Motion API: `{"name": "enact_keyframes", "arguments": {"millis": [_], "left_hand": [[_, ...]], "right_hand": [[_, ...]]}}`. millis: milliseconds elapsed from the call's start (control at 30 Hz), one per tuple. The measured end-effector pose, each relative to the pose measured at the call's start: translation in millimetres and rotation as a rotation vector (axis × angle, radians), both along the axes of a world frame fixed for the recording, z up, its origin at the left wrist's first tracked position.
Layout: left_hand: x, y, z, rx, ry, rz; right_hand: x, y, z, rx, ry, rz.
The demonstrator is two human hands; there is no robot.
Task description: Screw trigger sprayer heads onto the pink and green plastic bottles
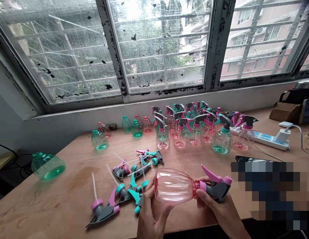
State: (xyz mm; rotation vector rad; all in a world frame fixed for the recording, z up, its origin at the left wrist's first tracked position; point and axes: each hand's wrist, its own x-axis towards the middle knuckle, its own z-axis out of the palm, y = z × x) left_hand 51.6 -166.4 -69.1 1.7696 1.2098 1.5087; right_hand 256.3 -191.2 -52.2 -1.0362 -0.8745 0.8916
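Observation:
A clear pink spray bottle [174,186] lies sideways in the air above the front of the table, its base to the left. My left hand [153,212] is wrapped round the base end. At the neck, my right hand [214,205] pinches the pink collar of the grey and pink trigger head [216,186], which sits on the bottle mouth. Just left of my left hand lie loose trigger heads, among them a grey and pink one [103,210] with its tube pointing up and a teal and grey one [124,192].
Several bottles with trigger heads [180,132] stand in a cluster by the window wall. Headless bottles, such as a green one [99,141], stand to the left. A power strip [269,139], a phone [254,159] and a brown box [286,111] are on the right.

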Motion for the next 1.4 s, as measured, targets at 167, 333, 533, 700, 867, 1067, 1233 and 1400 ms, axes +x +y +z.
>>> {"name": "enact_keyframes", "arguments": {"millis": [167,333,533,700,867,1067,1233,1400], "left_hand": [[-1.3,1.9,-1.9,0.031,0.049,0.021],[-2.4,-0.3,-2.3,0.041,0.047,-0.011],[0.7,-0.7,-3.6,0.032,0.008,-0.034],[-0.7,-0.5,-0.3,0.041,0.062,-0.051],[-1.3,-0.6,-2.1,0.065,0.106,-0.034],[2.2,0.5,-4.1,0.040,0.020,-0.028],[-2.0,2.6,-2.1,0.091,0.115,-0.010],[-7.0,2.6,-8.2,0.005,0.096,-0.014]], "right_hand": [[-1.2,0.4,1.7,0.003,0.003,-0.030],[2.8,3.2,-6.2,0.038,-0.004,0.018],[2.7,3.1,-6.9,0.023,0.020,0.027],[5.3,6.2,-10.7,0.031,-0.017,0.031],[5.1,7.0,-10.7,0.032,0.002,0.022],[3.5,3.8,-8.5,0.016,0.000,0.039],[5.2,5.3,-12.7,0.044,-0.002,0.031],[4.7,5.0,-11.9,0.041,-0.003,0.029]]}}
